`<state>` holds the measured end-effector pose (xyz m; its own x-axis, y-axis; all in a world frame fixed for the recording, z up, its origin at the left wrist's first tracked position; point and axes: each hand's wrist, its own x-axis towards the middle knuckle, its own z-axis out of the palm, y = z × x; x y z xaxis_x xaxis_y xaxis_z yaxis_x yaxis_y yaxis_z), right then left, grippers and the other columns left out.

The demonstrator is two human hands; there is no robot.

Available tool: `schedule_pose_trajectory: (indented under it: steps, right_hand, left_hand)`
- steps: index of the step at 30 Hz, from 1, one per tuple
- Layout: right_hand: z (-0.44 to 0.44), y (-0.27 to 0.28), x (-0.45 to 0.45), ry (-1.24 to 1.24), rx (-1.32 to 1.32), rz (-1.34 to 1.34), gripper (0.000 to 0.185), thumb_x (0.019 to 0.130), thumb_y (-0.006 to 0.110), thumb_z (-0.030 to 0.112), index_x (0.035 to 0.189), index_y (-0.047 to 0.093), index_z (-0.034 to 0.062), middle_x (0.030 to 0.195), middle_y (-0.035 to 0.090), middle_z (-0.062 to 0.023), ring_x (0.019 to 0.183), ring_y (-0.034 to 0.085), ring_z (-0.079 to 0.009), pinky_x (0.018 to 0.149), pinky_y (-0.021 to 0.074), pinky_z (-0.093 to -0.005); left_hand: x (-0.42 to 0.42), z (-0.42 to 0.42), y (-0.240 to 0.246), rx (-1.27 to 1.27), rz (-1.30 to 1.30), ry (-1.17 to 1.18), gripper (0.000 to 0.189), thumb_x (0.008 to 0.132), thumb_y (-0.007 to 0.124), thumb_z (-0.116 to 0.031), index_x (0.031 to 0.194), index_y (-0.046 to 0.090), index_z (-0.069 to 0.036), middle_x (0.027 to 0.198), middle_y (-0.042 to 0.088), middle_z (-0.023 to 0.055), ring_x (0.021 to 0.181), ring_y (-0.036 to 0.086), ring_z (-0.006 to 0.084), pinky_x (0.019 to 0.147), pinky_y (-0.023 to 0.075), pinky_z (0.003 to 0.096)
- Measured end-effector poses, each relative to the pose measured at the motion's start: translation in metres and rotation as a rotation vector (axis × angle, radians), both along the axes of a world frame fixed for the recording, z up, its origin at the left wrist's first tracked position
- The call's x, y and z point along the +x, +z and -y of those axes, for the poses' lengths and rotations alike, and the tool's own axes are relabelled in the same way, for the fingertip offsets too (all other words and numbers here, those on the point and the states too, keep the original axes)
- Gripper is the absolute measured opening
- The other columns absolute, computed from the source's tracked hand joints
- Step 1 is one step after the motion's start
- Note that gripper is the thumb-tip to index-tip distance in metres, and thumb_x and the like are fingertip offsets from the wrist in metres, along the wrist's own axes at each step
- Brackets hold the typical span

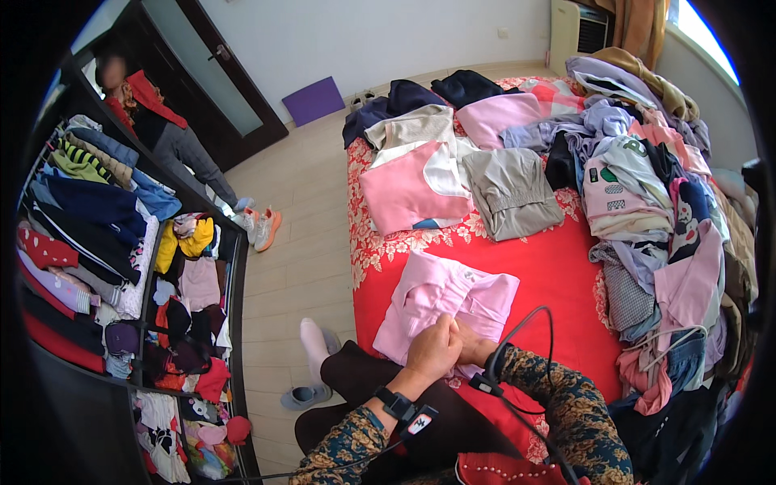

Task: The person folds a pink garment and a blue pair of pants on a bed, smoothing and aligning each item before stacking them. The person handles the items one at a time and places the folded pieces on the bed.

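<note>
A pink garment with gathered fabric and a small round emblem (403, 303) lies on the red floral bedspread (551, 260), close in front of me. Over its near part, my left hand (433, 345) is closed with its fingers curled; what lies inside the fist is hidden. My right hand (473, 342) is right beside it, partly behind the left one, and its fingertips are hidden. Beyond the pink garment are a folded pink and white top (415, 188) and folded grey trousers with an elastic waist (515, 191).
Heaped clothes (630, 200) cover the bed's right side. Dark garments (394, 103) lie at its far end. An open wardrobe (142, 339) full of clothes stands at left, with a person (163, 133) beyond it. Black cables (527, 418) run by my wrists.
</note>
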<state>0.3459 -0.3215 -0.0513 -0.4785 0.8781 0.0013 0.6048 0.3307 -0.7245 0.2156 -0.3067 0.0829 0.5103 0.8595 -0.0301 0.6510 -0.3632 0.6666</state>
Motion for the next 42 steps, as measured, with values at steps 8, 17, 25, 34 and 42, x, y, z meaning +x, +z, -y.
schedule_pose_trajectory:
  steps: [8, 17, 25, 34, 42]
  right_hand:
    - [0.007, 0.000, -0.004, 0.031, 0.072, 0.157, 0.021, 0.071, 0.068, 0.013, 0.091, 0.068, 0.0078, 0.090, 0.071, -0.0166, 0.093, 0.065, -0.0382, 0.099, 0.0411, -0.0507]
    - [0.015, -0.069, -0.008, 0.115, -0.224, -0.155, 0.040, 0.081, 0.072, 0.034, 0.110, 0.069, 0.0070, 0.116, 0.069, -0.0175, 0.111, 0.062, -0.0333, 0.100, 0.0468, -0.0425]
    - [-0.004, 0.041, 0.056, 0.013, 0.313, -0.321, 0.031, 0.075, 0.060, 0.014, 0.102, 0.067, 0.0004, 0.107, 0.066, -0.0219, 0.103, 0.062, -0.0366, 0.094, 0.0484, -0.0466]
    - [-0.093, 0.028, 0.062, 0.008, 0.013, 0.381, 0.042, 0.076, 0.063, 0.021, 0.115, 0.066, 0.0061, 0.123, 0.061, -0.0186, 0.120, 0.055, -0.0374, 0.103, 0.0425, -0.0445]
    - [-0.073, -0.023, 0.068, -0.195, 0.169, 0.151, 0.040, 0.074, 0.067, 0.028, 0.108, 0.068, 0.0077, 0.114, 0.066, -0.0162, 0.113, 0.058, -0.0362, 0.101, 0.0434, -0.0459]
  left_hand:
    - [0.008, -0.025, -0.007, 0.246, -0.468, -0.120, 0.030, 0.087, 0.064, -0.029, 0.095, 0.058, -0.001, 0.078, 0.069, 0.0161, 0.070, 0.068, 0.0397, 0.067, 0.0562, 0.0475]
    - [0.059, -0.039, -0.014, 0.153, -0.029, -0.102, 0.023, 0.094, 0.052, -0.025, 0.087, 0.059, -0.004, 0.078, 0.065, 0.0234, 0.074, 0.064, 0.0445, 0.064, 0.0479, 0.0548]
    - [0.022, -0.042, -0.042, 0.069, 0.192, 0.036, 0.020, 0.093, 0.061, -0.020, 0.083, 0.055, -0.004, 0.076, 0.064, 0.0168, 0.072, 0.064, 0.0367, 0.062, 0.0481, 0.0465]
    - [0.026, -0.046, -0.051, 0.042, 0.293, -0.134, 0.019, 0.096, 0.060, -0.019, 0.085, 0.055, -0.004, 0.072, 0.061, 0.0151, 0.066, 0.063, 0.0332, 0.060, 0.0484, 0.0422]
    - [0.027, -0.053, -0.060, -0.023, 0.275, -0.107, 0.018, 0.096, 0.061, -0.019, 0.087, 0.055, -0.004, 0.075, 0.063, 0.0174, 0.072, 0.064, 0.0382, 0.062, 0.0490, 0.0456]
